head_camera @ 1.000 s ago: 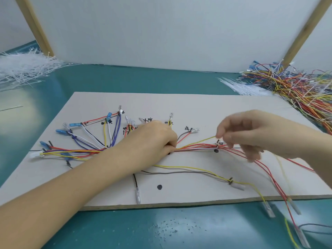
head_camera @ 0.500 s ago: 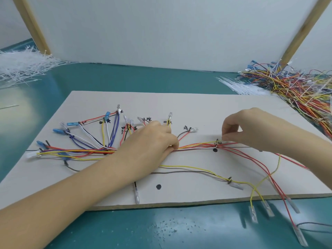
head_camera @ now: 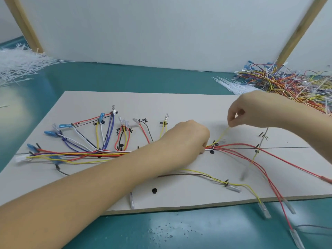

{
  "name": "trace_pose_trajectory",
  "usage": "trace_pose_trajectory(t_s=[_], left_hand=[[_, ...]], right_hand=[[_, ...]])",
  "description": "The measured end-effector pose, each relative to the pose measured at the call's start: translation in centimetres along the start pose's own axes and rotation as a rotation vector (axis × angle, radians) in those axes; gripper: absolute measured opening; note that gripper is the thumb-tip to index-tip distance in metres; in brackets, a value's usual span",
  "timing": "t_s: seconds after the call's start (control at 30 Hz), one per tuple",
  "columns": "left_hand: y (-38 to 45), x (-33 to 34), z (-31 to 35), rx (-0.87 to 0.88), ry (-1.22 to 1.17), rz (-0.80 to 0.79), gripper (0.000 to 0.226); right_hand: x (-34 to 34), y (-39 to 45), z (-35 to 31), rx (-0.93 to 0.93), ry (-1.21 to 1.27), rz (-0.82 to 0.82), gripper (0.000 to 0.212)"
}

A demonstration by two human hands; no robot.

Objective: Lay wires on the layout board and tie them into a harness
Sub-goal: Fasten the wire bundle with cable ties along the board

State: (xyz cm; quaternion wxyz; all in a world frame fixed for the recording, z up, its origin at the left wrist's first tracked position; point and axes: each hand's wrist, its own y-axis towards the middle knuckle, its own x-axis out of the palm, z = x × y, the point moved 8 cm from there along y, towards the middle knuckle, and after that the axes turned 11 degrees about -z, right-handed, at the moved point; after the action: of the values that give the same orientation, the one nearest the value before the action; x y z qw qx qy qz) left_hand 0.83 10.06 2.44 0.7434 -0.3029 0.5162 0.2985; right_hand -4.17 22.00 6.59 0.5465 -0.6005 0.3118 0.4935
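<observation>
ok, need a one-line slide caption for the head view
Left hand pins wire bundle to layout board; right hand pulls a yellow wire up.

I'm looking at a teal table (head_camera: pixel 125 83) that's carrying everything here. A pale layout board (head_camera: pixel 188 105) is lying flat on it, taking up most of the middle. A heap of white cable ties (head_camera: pixel 16 65) is sitting at the far left, a smaller white bunch (head_camera: pixel 231 84) at the far right, and a tangled pile of coloured wires (head_camera: pixel 291 83) is sprawling just beside that.
</observation>
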Motion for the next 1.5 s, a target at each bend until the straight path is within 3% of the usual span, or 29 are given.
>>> trace_pose_trajectory(t_s=[0.17, 0.27, 0.33, 0.43, 0.6, 0.67, 0.77, 0.83, 0.93, 1.03, 1.13, 1.23, 1.37, 1.5], left_hand=[[0.3, -0.5, -0.2, -0.005, -0.181, 0.034, 0.016], [0.0, -0.3, -0.2, 0.001, -0.172, 0.076, 0.019], [0.0, -0.3, -0.2, 0.002, -0.172, 0.095, 0.019], [0.1, -0.2, -0.1, 0.016, -0.183, 0.097, 0.016], [0.0, 0.0, 0.1, 0.067, -0.198, 0.100, 0.016], [0.0, -0.1, 0.3, 0.086, -0.213, 0.114, 0.015], [0.2, 0.1, 0.6, 0.105, -0.212, 0.126, 0.013], [0.3, 0.2, 0.6, 0.114, -0.228, 0.124, 0.012], [0.3, 0.2, 0.3, 0.117, -0.311, 0.127, 0.015], [0.4, 0.4, 0.5, 0.135, -0.378, 0.104, 0.020], [0.4, 0.2, 0.3, 0.138, -0.460, 0.093, 0.020], [0.0, -0.9, -1.0, 0.116, -0.600, 0.183, 0.016], [-0.3, -2.0, -2.9, 0.047, -0.796, 0.318, 0.024], [-0.4, -2.0, -2.9, 0.050, -0.828, 0.318, 0.026]], right_hand=[[-0.4, -0.1, -2.2, -0.209, -0.259, 0.103, 0.009], [-2.1, -3.2, -4.5, -0.512, -0.451, 0.515, 0.018], [-2.2, -4.9, -4.6, -0.608, -0.553, 0.665, 0.029], [-1.3, -4.6, -3.8, -0.634, -0.555, 0.546, 0.015], [2.7, -4.8, -3.0, -0.650, -0.387, 0.195, 0.016], [2.8, -5.2, -2.4, -0.600, -0.312, 0.192, 0.011], [3.2, -3.8, -0.4, -0.372, -0.213, 0.065, 0.040], [3.6, -2.9, 0.1, -0.289, -0.028, -0.024, 0.042], [2.1, -0.7, 1.6, -0.173, 0.428, 0.081, 0.026], [0.6, 3.4, 5.1, -0.012, 0.615, 0.213, 0.018], [-0.3, 7.6, 8.7, 0.162, 0.504, 0.314, 0.014], [-0.9, 10.7, 11.5, 0.263, 0.416, 0.399, 0.027], [0.1, 14.0, 12.5, 0.313, 0.233, 0.296, 0.040], [1.0, 15.1, 12.9, 0.382, 0.169, 0.247, 0.030]])
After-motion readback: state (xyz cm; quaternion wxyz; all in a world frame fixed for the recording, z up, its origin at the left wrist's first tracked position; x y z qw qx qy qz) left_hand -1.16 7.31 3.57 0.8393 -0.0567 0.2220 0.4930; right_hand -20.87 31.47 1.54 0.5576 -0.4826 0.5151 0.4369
